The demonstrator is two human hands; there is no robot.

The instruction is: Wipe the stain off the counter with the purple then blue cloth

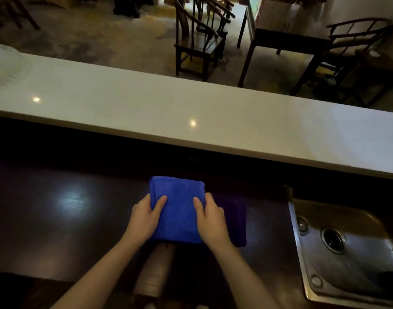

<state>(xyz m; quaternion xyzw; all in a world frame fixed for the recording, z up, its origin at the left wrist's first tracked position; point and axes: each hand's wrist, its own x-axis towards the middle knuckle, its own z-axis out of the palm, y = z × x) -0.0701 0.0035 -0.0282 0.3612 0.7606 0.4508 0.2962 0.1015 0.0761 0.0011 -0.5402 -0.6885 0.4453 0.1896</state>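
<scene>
A folded blue cloth (177, 208) lies on the dark counter (68, 208) in front of me. My left hand (144, 217) grips its left edge, thumb on top. My right hand (211, 219) grips its right edge the same way. A dark purple cloth (234, 221) lies flat just right of the blue one, partly under my right hand and hard to make out in the dim light. I cannot make out any stain on the dark surface.
A raised white bar top (191, 108) runs across behind the dark counter. A steel sink (347, 246) is set in at the right. Wooden chairs (197, 41) and a table (287, 39) stand on the floor beyond.
</scene>
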